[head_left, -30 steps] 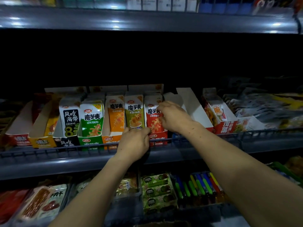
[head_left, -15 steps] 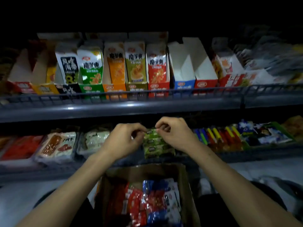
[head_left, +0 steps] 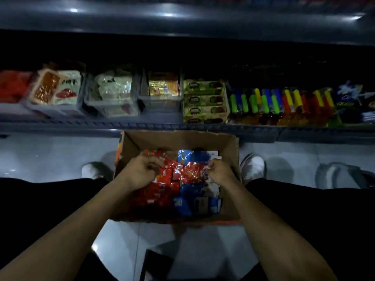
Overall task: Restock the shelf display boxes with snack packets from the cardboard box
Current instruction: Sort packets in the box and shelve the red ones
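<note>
While the cardboard box [head_left: 231,147] sits under both arms, the left hand [head_left: 140,172] grips red packets [head_left: 162,191]. The right hand [head_left: 220,171] pinches a packet edge beside blue packets [head_left: 194,199].

From my feed I see both forearms bare to the bottom edge of the picture, with no sleeves, watch or rings showing on the left hand [head_left: 140,173] or the right hand [head_left: 220,171]. Black legwear [head_left: 46,201] covers both thighs, dark and plain; I cannot tell from here whether it is shorts or trousers. Beyond the knees sit two pale shoes, the left shoe [head_left: 91,169] in shadow and greyish, the right shoe [head_left: 252,165] white with a rounded toe.
</note>
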### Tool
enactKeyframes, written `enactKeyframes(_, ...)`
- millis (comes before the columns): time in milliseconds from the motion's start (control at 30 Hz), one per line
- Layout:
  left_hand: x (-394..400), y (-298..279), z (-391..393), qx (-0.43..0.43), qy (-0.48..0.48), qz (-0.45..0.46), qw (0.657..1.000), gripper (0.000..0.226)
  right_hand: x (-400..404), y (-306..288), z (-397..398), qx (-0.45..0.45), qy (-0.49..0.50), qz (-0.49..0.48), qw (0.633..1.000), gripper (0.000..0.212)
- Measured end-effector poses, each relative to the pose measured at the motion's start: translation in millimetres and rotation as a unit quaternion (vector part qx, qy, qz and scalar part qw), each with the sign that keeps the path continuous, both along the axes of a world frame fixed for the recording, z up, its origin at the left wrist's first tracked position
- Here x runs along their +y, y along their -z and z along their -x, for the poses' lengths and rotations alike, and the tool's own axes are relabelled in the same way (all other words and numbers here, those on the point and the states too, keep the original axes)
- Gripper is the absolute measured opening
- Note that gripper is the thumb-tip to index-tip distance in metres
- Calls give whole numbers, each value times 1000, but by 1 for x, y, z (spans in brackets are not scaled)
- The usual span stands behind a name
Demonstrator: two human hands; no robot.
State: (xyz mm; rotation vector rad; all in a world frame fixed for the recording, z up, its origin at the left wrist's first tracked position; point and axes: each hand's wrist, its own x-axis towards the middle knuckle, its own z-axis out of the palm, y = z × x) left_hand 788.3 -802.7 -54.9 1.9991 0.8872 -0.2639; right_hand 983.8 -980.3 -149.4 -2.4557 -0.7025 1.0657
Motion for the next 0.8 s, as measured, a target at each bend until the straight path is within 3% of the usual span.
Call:
enactKeyframes(200, -38, 31, 2, -20, -117, 72, 990, 43, -2, 63, 7, -87, -49, 47, 994, 33)
enactKeyframes(267, -51, 37, 3, -10, -129, 87, 988, 35, 2, 74, 10, -166, -120, 76, 976, 40)
enactKeyframes(333, -56, 43, 8, 4, -105, 91, 990, 29, 3, 82, 13, -267, -198, 122, 935, 50)
enactKeyframes(400, -57, 46, 13, 20, -67, 71, 995, 27, 2, 89, 15, -342, -214, 147, 903, 42)
enactKeyframes(467, -54, 49, 14, 21, -55, 51, 997, 28, 2, 88, 15, -352, -211, 173, 895, 35)
enactKeyframes(533, -50, 49, 14, 23, -76, 46, 996, 26, 4, 82, 15, -323, -206, 173, 908, 34)
enactKeyframes(633, -45, 53, 11, 44, -102, 53, 992, 29, 5, 69, 12, -226, -123, 62, 964, 23)
enactKeyframes(733, -49, 61, 11, 91, -44, -12, 995, 23, 2, 60, 18, 13, 4, -51, 999, 14)
enactKeyframes(800, -53, 66, 11, 107, -8, -77, 991, 44, 3, 52, 22, 131, 25, -83, 988, 14)
